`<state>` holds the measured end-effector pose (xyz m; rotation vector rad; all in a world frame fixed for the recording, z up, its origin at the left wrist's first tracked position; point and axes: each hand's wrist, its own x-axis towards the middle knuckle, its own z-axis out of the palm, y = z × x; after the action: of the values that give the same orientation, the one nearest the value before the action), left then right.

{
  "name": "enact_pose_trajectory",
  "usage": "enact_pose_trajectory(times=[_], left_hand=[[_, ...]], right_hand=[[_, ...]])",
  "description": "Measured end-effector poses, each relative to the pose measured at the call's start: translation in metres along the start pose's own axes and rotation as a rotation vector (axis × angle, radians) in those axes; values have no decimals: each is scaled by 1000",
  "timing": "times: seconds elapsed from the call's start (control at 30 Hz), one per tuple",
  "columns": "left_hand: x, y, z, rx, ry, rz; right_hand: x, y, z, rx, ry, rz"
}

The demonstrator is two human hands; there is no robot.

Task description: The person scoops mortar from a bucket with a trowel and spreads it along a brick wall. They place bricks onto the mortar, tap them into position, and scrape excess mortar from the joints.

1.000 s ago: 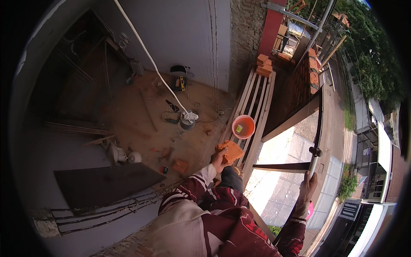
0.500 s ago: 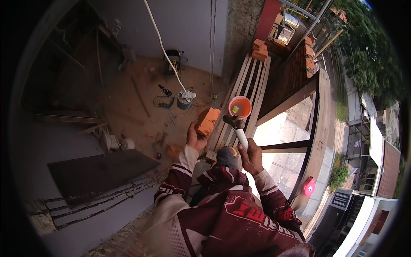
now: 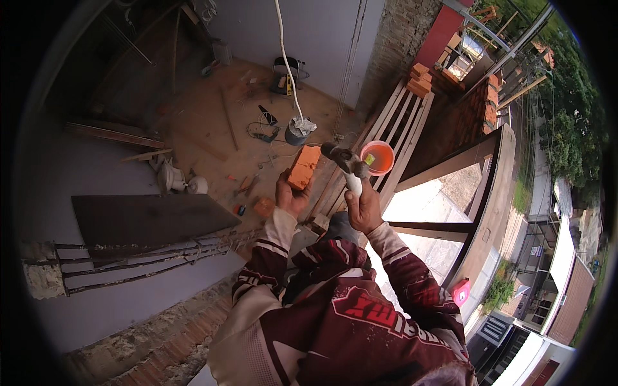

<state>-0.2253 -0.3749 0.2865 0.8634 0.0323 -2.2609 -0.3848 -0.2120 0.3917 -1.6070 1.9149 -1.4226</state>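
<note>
An orange brick [image 3: 304, 166] stands tilted in my left hand [image 3: 293, 198], whose fingers and thumb grip its lower end. My right hand [image 3: 365, 209] is wrapped round the pale handle of a hammer [image 3: 353, 183]. The dark hammer head is level with the brick's upper right edge and very close to it; whether they touch I cannot tell. Behind the hammer, a round orange bucket [image 3: 380, 159] with something small and yellow-green in it rests on the wooden planks [image 3: 407, 138].
Several bricks [image 3: 420, 80] are stacked at the planks' far end. Below on the floor are a dark bucket [image 3: 297, 134] with a pale pole above it, cables and a loose brick [image 3: 264, 206]. A wooden frame [image 3: 496, 174] borders the drop to the street on the right.
My view has shifted, moving the room rightward in the picture. The hammer has swung upward, its handle now foreshortened, and its head is nearer the brick. The brick is held more upright.
</note>
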Motion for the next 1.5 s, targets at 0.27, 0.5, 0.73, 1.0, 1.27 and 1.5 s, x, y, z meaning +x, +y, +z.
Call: enact_pose_trajectory(times=[0.27,0.5,0.73,1.0,1.27,1.5], left_hand=[[-12,33,-68,-59,247,179],[-8,35,-46,-99,291,186],[-12,39,-70,-30,275,198],[-12,38,-71,-51,360,176],[9,28,-41,-30,139,177],[15,33,-22,-120,152,115]], right_hand=[[21,-19,-42,30,39,105],[22,-31,1,289,113,-368],[13,36,20,-113,-171,392],[39,-34,-24,259,186,-42],[45,-75,-40,288,123,-17],[38,-79,-53,277,208,-179]])
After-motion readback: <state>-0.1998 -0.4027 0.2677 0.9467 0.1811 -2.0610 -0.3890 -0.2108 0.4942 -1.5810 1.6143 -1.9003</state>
